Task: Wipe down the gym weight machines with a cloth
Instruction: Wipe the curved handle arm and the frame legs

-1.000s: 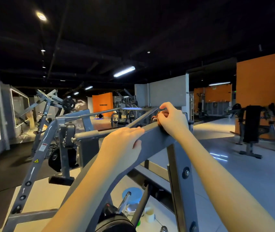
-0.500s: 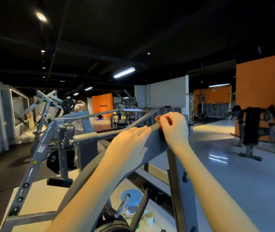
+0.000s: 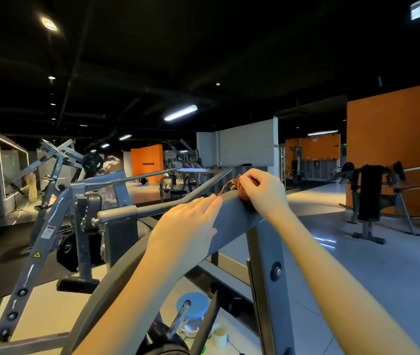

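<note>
Rust-brown cloth [image 3: 230,187] sits bunched under the right hand [image 3: 262,194], whose fingers clench it against the top edge of the grey steel beam [image 3: 233,219] just right of the frame's centre. Over the last second it has only shuffled in short strokes on that same spot. The left hand [image 3: 188,226] has stayed flat on the beam just below, fingers straight and grasping nothing, so this patch looks nearly done while the lower beam remains unwiped.

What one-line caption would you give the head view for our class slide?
Right hand presses a brown cloth on a grey machine beam; left hand rests flat beside it.
</note>
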Demonstrator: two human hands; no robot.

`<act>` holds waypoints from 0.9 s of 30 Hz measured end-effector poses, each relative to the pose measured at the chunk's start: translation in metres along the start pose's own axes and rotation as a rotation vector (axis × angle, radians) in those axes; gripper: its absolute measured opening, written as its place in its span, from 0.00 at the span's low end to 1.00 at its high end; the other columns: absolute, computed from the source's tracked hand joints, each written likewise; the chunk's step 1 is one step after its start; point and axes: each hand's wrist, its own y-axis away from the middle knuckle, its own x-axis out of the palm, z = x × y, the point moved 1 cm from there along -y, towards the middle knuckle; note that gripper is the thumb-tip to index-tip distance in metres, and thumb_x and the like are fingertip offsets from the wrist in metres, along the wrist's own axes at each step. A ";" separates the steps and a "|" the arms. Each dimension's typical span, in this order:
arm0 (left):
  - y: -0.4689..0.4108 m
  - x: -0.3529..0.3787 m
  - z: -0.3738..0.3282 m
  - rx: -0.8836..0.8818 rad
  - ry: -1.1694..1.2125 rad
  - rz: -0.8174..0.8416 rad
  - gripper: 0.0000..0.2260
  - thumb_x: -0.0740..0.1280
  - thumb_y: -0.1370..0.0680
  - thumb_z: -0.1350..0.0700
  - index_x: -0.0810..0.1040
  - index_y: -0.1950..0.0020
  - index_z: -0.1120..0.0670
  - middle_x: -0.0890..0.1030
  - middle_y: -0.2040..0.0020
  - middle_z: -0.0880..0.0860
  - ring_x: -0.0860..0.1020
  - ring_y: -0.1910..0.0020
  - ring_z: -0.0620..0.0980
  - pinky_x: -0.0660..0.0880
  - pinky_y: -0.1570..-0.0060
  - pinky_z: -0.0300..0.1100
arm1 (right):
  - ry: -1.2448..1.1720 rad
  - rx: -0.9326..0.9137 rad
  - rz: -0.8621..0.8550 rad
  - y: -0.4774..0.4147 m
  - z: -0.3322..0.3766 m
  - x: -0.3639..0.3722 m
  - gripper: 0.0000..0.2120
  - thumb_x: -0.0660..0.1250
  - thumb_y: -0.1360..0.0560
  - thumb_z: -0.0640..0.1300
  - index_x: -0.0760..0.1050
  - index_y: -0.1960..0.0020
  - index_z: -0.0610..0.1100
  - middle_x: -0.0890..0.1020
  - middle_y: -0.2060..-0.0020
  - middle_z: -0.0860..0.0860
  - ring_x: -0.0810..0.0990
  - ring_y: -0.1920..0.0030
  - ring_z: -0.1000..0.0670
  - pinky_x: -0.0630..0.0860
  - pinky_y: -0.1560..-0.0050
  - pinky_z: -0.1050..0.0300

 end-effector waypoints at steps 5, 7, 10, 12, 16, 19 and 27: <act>0.001 0.001 0.001 0.023 0.024 -0.026 0.27 0.57 0.18 0.46 0.51 0.22 0.49 0.58 0.23 0.45 0.61 0.26 0.44 0.62 0.31 0.39 | 0.096 0.156 0.020 -0.025 -0.015 -0.018 0.10 0.60 0.21 0.45 0.78 0.56 0.45 0.82 0.59 0.49 0.77 0.57 0.47 0.69 0.64 0.59; 0.000 0.000 -0.001 -0.013 0.015 -0.008 0.27 0.58 0.18 0.46 0.51 0.22 0.49 0.58 0.23 0.45 0.62 0.26 0.44 0.63 0.31 0.39 | 0.132 0.127 -0.009 -0.015 -0.008 -0.013 0.10 0.60 0.21 0.45 0.78 0.55 0.44 0.81 0.59 0.49 0.75 0.59 0.48 0.67 0.66 0.59; 0.001 0.002 0.000 -0.021 -0.044 -0.010 0.30 0.70 0.25 0.45 0.66 0.26 0.51 0.72 0.30 0.46 0.74 0.35 0.45 0.74 0.41 0.39 | 0.036 0.001 0.068 0.003 0.007 -0.003 0.10 0.61 0.23 0.44 0.78 0.61 0.49 0.82 0.63 0.54 0.78 0.58 0.51 0.73 0.59 0.57; 0.001 0.008 0.004 -0.015 -0.037 -0.034 0.31 0.80 0.38 0.45 0.79 0.38 0.53 0.82 0.43 0.47 0.83 0.50 0.45 0.79 0.57 0.38 | 0.074 -0.009 0.136 -0.003 0.008 -0.008 0.10 0.60 0.23 0.44 0.78 0.58 0.52 0.82 0.62 0.56 0.79 0.57 0.52 0.76 0.55 0.56; 0.001 0.010 0.004 -0.007 -0.054 -0.064 0.31 0.82 0.43 0.47 0.82 0.43 0.54 0.84 0.49 0.48 0.84 0.55 0.46 0.80 0.63 0.38 | 0.184 0.175 0.113 -0.032 -0.006 -0.022 0.08 0.61 0.23 0.46 0.78 0.48 0.50 0.82 0.54 0.49 0.78 0.51 0.44 0.79 0.51 0.47; 0.001 0.009 0.003 -0.027 -0.073 -0.025 0.31 0.82 0.43 0.46 0.82 0.43 0.54 0.84 0.48 0.48 0.84 0.54 0.46 0.80 0.63 0.38 | 0.209 0.125 0.073 -0.019 -0.002 -0.013 0.08 0.61 0.22 0.46 0.78 0.54 0.47 0.82 0.59 0.49 0.79 0.55 0.46 0.77 0.56 0.53; 0.001 0.007 0.003 -0.025 -0.029 0.005 0.32 0.81 0.40 0.45 0.80 0.39 0.54 0.83 0.44 0.49 0.83 0.50 0.46 0.79 0.57 0.39 | 0.205 0.197 0.168 -0.036 0.008 -0.021 0.11 0.64 0.26 0.42 0.79 0.65 0.48 0.81 0.67 0.50 0.80 0.63 0.47 0.81 0.63 0.50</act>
